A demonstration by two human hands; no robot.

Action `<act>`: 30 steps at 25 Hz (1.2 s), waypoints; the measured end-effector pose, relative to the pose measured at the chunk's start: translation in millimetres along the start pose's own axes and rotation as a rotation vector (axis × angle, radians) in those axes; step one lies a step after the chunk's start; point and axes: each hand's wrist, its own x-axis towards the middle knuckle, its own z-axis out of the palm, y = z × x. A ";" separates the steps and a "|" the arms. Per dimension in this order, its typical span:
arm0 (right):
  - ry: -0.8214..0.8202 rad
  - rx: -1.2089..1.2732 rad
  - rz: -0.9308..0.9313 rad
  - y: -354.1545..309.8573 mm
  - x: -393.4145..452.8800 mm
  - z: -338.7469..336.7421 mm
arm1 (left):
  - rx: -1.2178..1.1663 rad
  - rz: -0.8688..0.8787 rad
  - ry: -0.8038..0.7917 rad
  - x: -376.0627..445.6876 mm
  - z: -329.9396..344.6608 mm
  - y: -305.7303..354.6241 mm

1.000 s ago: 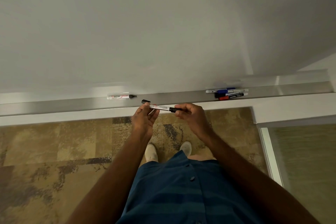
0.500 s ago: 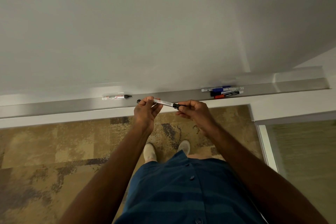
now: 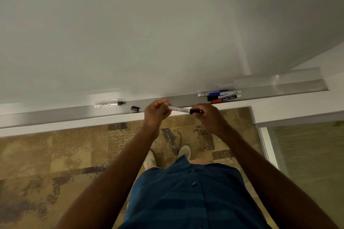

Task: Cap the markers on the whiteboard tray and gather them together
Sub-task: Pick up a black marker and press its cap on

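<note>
A thin white marker (image 3: 179, 109) with a black right end is held level just over the front lip of the grey whiteboard tray (image 3: 55, 115). My left hand (image 3: 155, 116) pinches its left end, which the fingers hide. My right hand (image 3: 210, 119) grips the black end. A loose black cap (image 3: 135, 108) lies in the tray just left of my left hand. Farther left lies a clear-bodied marker (image 3: 109, 103), its black tip bare and pointing right. Several markers (image 3: 220, 95) in blue, black and red lie bunched in the tray to the right.
The whiteboard (image 3: 149, 33) rises behind the tray. The tray ends at the right near a white wall ledge (image 3: 297, 109). Below are patterned carpet (image 3: 55, 154), my shoes and a glass panel (image 3: 307, 154) at the right.
Both hands have carried the white marker a little to the right and up toward the tray. The loose black cap and the other markers have stayed in place.
</note>
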 end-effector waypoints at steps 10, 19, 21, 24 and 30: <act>0.445 -0.229 0.147 85.6 30.7 -85.0 | 0.906 0.428 0.440 18.4 -99.0 29.6; 0.571 -0.096 0.311 86.7 36.9 -66.6 | 1.427 0.407 0.484 26.3 -152.5 26.5; 0.581 -0.057 0.322 85.1 36.0 -63.5 | 1.443 0.403 0.461 29.0 -155.9 26.8; 0.663 0.004 0.338 78.5 35.3 -56.8 | 1.493 0.413 0.415 30.3 -161.0 27.6; 0.634 0.031 0.032 6.0 34.1 14.8 | 1.668 0.369 0.281 29.6 -169.7 30.7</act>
